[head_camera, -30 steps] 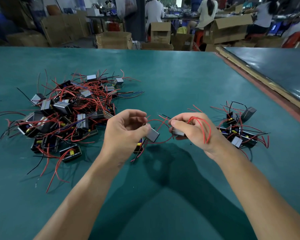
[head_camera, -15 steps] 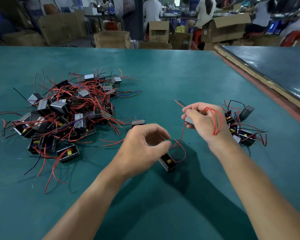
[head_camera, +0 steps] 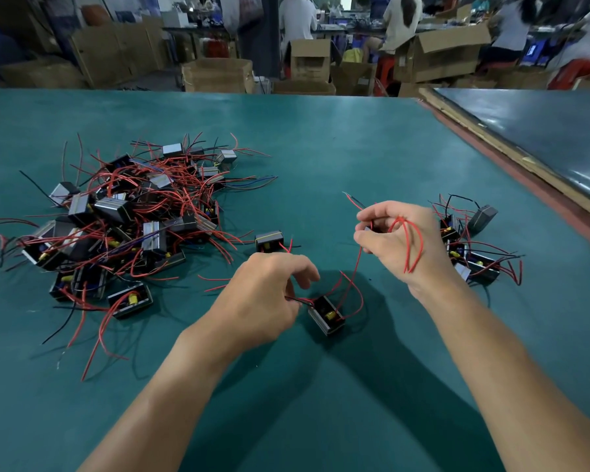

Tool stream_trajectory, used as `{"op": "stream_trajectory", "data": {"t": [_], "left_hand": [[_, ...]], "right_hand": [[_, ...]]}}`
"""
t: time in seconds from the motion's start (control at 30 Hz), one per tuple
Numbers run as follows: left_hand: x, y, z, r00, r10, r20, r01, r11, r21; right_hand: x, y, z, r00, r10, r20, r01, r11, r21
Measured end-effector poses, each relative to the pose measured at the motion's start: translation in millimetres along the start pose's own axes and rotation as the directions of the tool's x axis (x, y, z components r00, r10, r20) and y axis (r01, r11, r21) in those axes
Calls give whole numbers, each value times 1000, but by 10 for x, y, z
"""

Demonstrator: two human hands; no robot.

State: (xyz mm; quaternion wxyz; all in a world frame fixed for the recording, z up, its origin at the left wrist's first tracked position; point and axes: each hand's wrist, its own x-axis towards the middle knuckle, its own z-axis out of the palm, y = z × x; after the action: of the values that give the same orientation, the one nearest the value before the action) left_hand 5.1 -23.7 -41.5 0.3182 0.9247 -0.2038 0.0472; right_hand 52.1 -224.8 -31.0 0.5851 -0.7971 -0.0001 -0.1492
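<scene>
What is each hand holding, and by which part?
Left hand pinches the wire leads of the black module on the table. Right hand grips a second module, mostly hidden, by its body, red wires draped over the hand.

One small black box [head_camera: 326,315] lies skewed on the green table [head_camera: 321,148], open face up, with a yellow part inside. The left hand [head_camera: 263,294] pinches its red leads [head_camera: 349,291]. The second box [head_camera: 368,229] is mostly hidden in the right hand [head_camera: 394,243], and a red wire loop [head_camera: 413,247] is draped over the hand's back.

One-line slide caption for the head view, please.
Left hand pinches the leads of a black module on the green table; right hand holds looped red wires.
</scene>
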Motion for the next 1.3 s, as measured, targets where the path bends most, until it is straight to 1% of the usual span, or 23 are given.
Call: {"op": "stream_trajectory", "data": {"t": [0.07,0.1,0.2,0.23,0.3,0.37,0.43,0.5,0.6,0.67,0.73,0.77,0.8,0.87,0.93,0.97,1.03,1.13,1.17,1.3], "left_hand": [[14,-27,14,998,-22,-64,24,1000,18],[19,-41,21,992,-56,-112,60,998,32],[30,-75,34,937,-208,-281,233,971,60],[31,-76,33,916,-250,-315,283,957,65],[34,-69,16,879,-304,-368,353,933,73],[45,-84,-18,847,-331,-416,402,911,94],[50,-131,-65,830,-360,-427,447,886,122],[50,-186,-101,830,-386,-402,478,864,156],[44,-213,-98,847,-396,-355,476,862,173],[39,-192,-86,872,-345,-348,426,884,192],[39,-152,-97,876,-312,-369,388,909,153],[41,-134,-109,876,-320,-361,377,921,100],[45,-121,-117,882,-341,-325,368,929,24],[56,-93,-116,913,-378,-154,357,923,-146],[59,-38,-100,926,-375,40,370,882,-293],[57,-13,-95,924,-368,103,380,851,-364],[47,27,-104,921,-356,160,387,784,-485],[45,26,-171,914,-349,206,400,699,-593],[42,19,-199,911,-343,228,408,681,-608],[15,4,-238,900,-309,306,435,671,-600]], "right_hand": [[5,-1,3,1000,2,-13,-2,1000,9],[8,-6,3,1000,7,-21,-7,1000,10],[28,2,10,999,13,-42,-13,1000,2],[31,11,8,1000,11,-23,-11,1000,0],[13,20,11,997,8,71,-7,1000,-14],[-5,26,0,987,25,160,-9,995,-100],[-19,16,3,978,33,206,12,977,-212],[-33,9,9,972,37,231,24,967,-253],[-47,-10,11,971,28,238,36,965,-261],[-53,-17,3,972,18,236,43,967,-249],[-48,-13,-11,975,20,223,27,978,-206],[-42,-9,-17,975,32,219,8,984,-179],[-35,-8,-18,974,47,220,-12,988,-156],[-28,-4,-18,970,65,233,-33,990,-139],[-29,0,-16,964,78,255,-33,984,-177],[-31,-2,-18,959,89,269,-34,978,-205],[-27,-2,-27,946,119,301,-40,966,-256],[-31,-4,-30,931,148,333,-41,951,-308],[-38,-2,-27,930,143,339,-28,946,-324],[-51,19,-37,921,136,366,8,930,-367]]}}
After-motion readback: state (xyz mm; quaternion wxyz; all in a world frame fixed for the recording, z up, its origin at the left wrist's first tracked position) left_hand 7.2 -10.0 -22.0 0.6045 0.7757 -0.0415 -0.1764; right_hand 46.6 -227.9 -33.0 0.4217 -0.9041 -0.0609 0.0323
